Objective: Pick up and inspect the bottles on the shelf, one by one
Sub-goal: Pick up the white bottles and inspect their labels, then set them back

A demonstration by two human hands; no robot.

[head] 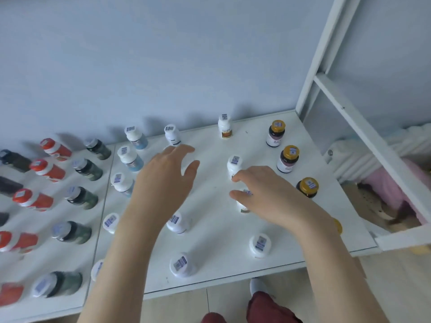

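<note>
Checked on white shelf point(217, 241): bottles point(179, 266) standing in rows. Left hand point(163, 180) open, fingers spread, holding nothing, left of centre white bottle point(234, 164). Right hand point(268, 197) just in front of that bottle, fingers loosely extended over a smaller bottle point(243, 207) (mostly hidden beneath them); contact not determinable. Gold-capped bottles point(288, 159) to its right, red-capped bottles point(50, 170) well to its left.

Person, head view. Left hand point(163, 173) and right hand point(263, 194) were bare, with no glove, ring or watch; both forearms point(121, 252) were unsleeved to the near edge. Dark red trousers point(263, 306) of soft, creased fabric showed near centre, above a white, round-toed shoe point(256, 285).
</note>
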